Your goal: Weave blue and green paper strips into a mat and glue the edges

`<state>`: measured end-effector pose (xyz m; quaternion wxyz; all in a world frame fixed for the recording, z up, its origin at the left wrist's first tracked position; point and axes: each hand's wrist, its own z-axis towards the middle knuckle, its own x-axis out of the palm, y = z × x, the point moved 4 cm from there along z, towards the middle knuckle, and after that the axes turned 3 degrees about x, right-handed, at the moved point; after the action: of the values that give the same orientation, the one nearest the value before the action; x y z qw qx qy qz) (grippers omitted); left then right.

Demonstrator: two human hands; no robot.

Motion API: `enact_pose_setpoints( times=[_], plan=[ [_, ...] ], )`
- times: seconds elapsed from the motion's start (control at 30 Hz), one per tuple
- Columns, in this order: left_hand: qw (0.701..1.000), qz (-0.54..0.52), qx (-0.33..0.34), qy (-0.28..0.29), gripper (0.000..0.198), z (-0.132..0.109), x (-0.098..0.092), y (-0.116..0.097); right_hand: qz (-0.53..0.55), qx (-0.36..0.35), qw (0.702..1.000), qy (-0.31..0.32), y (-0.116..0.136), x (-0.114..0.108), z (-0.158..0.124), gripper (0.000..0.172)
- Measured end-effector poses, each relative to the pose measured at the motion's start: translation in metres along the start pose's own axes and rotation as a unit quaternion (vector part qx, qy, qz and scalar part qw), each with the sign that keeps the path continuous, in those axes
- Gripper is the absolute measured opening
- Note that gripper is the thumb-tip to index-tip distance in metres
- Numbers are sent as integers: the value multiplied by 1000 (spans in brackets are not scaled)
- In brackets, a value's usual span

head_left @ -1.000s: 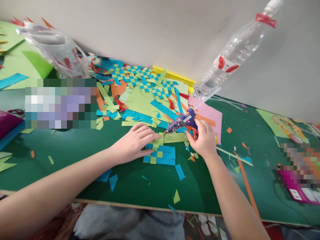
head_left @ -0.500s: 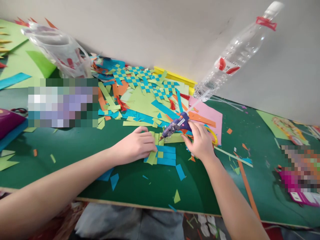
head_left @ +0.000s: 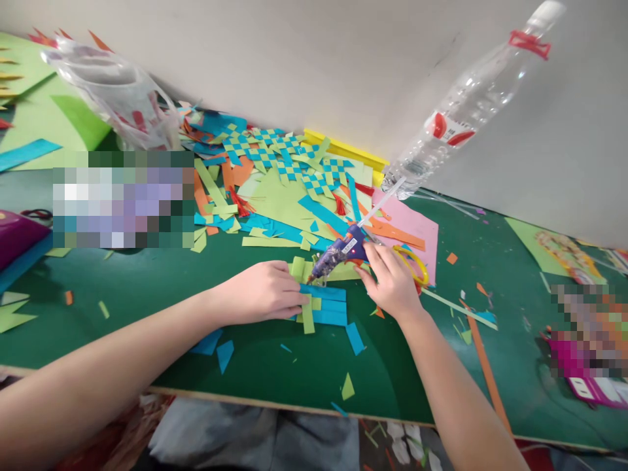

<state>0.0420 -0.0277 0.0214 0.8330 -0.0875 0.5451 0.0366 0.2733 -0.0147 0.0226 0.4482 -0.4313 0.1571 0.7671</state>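
At the left of the green tabletop (head_left: 392, 379), one translucent plastic container (head_left: 110, 98) is noted. The left hand (head_left: 267, 291) has curled fingers on a green paper strip (head_left: 308, 318); whether pinching or merely pressing cannot be told. Beneath that strip lies a partly woven blue-and-green paper mat (head_left: 333, 307). Purple glue gun (head_left: 338, 252), nozzle at the mat's upper edge, is grasped by the right hand (head_left: 392, 281). Farther right: clear plastic bottle (head_left: 456, 124), red neck ring.

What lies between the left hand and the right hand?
In the head view, the glue gun, held by the right hand, slants between it and the left hand, with blue and green paper strips below.
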Motion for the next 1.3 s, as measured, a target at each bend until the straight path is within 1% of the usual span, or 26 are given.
enact_pose_setpoints(
  times=[0.1, 0.23, 0.4, 0.6, 0.7, 0.8, 0.9, 1.03, 1.23, 1.3],
  plan=[
    [1000, -1, 1, -3, 25, 0, 0, -1, -2, 6, 1000, 13, 0, 0, 0, 44],
    [1000, -3, 2, -7, 26, 0, -1, -1, -11, -2, 1000, 8, 1, -1, 1, 42],
    [1000, -3, -3, 4, 25, -1, 1, 0, 3, -11, 1000, 7, 2, -2, 1, 43],
    [1000, -5, -5, -9, 25, -1, 1, 0, 2, -14, 1000, 8, 3, -2, 2, 42],
    [1000, -7, -4, -5, 25, -1, 1, 0, 6, -14, 1000, 3, 3, -2, 2, 41],
    [1000, -9, -7, -3, 25, -1, 2, 1, 8, -5, 1000, 12, 3, -2, 2, 41],
    [1000, -8, -5, -11, 23, -1, 1, 0, 12, 5, 1000, 20, 1, -1, 2, 42],
    [1000, -7, 0, -23, 22, 0, -2, 0, -3, -1, 1000, 18, 2, -2, 2, 40],
    [1000, 2, -7, 9, 24, -1, 1, 0, -3, -12, 1000, 1, 3, -3, 3, 40],
    [1000, 2, -6, 9, 24, -2, 2, 0, -1, -9, 1000, -3, 3, -3, 3, 40]
  ],
)
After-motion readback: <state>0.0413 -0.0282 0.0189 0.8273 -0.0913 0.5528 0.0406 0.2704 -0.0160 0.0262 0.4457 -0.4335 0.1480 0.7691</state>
